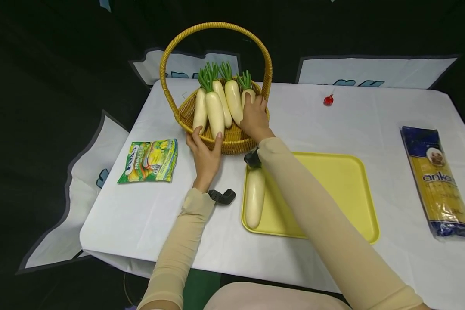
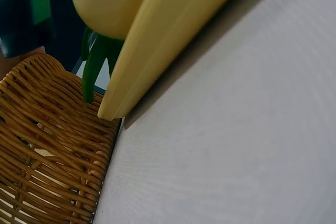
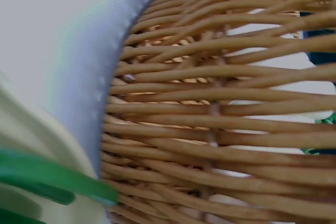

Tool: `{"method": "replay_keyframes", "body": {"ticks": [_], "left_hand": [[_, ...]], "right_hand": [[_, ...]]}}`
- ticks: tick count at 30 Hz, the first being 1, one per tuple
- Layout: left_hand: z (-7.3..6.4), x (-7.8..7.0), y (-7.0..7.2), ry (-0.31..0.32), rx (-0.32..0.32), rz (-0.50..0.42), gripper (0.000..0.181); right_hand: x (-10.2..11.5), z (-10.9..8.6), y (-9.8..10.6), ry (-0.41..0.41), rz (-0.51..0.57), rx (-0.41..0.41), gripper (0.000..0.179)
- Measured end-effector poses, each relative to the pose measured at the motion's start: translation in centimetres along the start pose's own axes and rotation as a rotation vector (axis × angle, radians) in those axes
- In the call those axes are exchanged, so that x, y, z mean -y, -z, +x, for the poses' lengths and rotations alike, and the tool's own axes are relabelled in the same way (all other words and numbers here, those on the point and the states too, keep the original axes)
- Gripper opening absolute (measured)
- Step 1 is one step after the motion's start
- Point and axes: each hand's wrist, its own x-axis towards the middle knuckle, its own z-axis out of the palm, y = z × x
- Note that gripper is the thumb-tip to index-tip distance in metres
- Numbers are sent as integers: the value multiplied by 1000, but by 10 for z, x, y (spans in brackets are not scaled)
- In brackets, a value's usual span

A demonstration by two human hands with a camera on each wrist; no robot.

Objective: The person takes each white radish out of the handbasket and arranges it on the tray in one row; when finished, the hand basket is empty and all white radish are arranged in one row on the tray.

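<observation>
A wicker basket point(image 1: 232, 147) with a tall arched handle stands at the back of the table, holding several white radishes point(image 1: 215, 113) with green tops. My left hand point(image 1: 206, 158) grips the basket's front rim, its thumb and a finger reaching up beside the radishes. Inside the basket, my right hand point(image 1: 254, 116) is curled round the rightmost radish point(image 1: 248, 92), partly covering it. Another white radish point(image 1: 255, 198) lies lengthwise on the left side of a yellow tray point(image 1: 337, 172); my right wrist hides its top. Both wrist views show the basket's woven side point(image 3: 210, 98) close up.
Left of the basket lies a green and yellow candy bag point(image 1: 151, 160). A pack of spaghetti point(image 1: 435, 181) lies at the right, and a small red item point(image 1: 328, 100) sits near the back edge. White cloth point(image 1: 139, 228) covers the table.
</observation>
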Motion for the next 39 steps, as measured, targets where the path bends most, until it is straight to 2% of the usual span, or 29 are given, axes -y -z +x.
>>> {"method": "replay_keyframes", "body": {"ticks": [8,17,28,39], "left_hand": [[-2,0,-1,17,2,10,65],[-3,-1,-1,10,2,3,65],[1,-3,-1,-4,4,1,65],[-1,-1,0,16,2,9,65]], "right_hand": [[0,-1,-5,-32,-82,-37,75],[-1,-1,-4,-48,-67,-49,76],[-6,-3,1,-13,52,-92,77],[-11,-6,7,10,282,-45,77]]}}
